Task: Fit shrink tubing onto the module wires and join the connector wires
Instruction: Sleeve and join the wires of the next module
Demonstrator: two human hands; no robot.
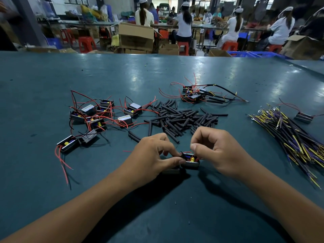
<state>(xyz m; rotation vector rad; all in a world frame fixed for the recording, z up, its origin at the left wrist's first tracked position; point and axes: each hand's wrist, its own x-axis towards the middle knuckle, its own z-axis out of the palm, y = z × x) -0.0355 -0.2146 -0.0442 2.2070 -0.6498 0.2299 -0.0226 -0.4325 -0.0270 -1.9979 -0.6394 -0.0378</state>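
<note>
while both hands meet low over the green table (52, 85), left hand (150, 158) fingers curled pinching the small black module (190, 162), right hand (215, 151) fingers bent at its wires, shrink tubing pile (182, 120) just beyond, connector wires (294, 137) far right

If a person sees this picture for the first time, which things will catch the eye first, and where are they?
First, the two hands at centre bottom: the left hand and right hand hold a small module between them. Just behind lies a heap of black shrink tubing, with red-wired modules to its left. A bundle of yellow and purple connector wires lies at the right.
</note>
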